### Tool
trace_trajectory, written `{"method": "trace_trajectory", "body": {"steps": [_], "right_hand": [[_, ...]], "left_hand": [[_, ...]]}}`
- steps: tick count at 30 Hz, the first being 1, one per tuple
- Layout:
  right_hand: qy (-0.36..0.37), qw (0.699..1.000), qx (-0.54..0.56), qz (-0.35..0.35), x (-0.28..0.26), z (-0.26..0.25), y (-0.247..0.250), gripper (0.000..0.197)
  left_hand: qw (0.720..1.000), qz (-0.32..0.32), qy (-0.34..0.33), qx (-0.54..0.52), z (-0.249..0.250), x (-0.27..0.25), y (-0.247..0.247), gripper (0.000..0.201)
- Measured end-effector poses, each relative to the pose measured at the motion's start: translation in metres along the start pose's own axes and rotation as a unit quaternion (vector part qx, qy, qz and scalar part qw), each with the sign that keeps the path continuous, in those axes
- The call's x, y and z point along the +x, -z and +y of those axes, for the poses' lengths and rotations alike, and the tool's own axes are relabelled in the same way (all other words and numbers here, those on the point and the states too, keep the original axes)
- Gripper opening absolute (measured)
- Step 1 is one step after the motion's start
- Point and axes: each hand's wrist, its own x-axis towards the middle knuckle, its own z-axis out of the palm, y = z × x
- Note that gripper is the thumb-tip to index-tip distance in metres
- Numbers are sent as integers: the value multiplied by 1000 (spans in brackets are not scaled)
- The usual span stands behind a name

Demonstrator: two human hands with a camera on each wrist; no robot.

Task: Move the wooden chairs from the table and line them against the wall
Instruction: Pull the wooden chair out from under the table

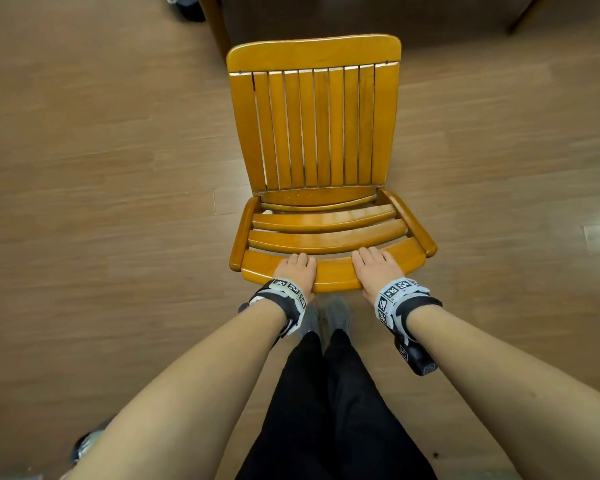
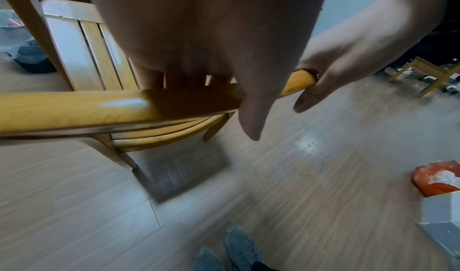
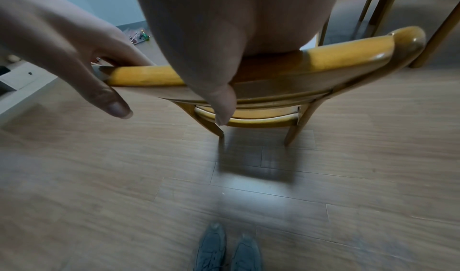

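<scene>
A honey-coloured wooden chair with a slatted seat stands on the floor in front of me, its back toward me. My left hand grips the curved top rail of the backrest left of its middle. My right hand grips the same rail right of its middle. The fingers of both hands curl over the rail's far side, and the thumbs point down on the near side. In the left wrist view the rail crosses under my left hand. The right wrist view shows my right hand on the rail.
The dark table stands just beyond the chair, with a leg at the left; its legs also show in the right wrist view. My grey shoes are behind the chair. An orange bag on a white box sits right.
</scene>
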Motion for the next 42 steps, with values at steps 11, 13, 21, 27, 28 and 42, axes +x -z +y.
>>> {"method": "trace_trajectory", "body": {"steps": [11,13,21,27,28,42], "right_hand": [[45,999,5,3,-38,23,16,49],[48,999,5,-3,-36,26,28,41],[24,999,28,-11,-24,35,87,12],[2,996,60,-71,-21,30,105,18],[4,993,54,-102,-18,26,115,30],[54,992,6,114,72,-116,477,45]], "left_hand": [[999,16,24,-14,37,-34,11,59],[999,25,27,-21,35,-35,21,50],[995,53,66,-61,11,-27,68,29],[995,53,44,-74,8,-50,87,26],[994,45,36,-90,5,-59,94,28],[947,228,197,-112,-264,-180,338,48]]}}
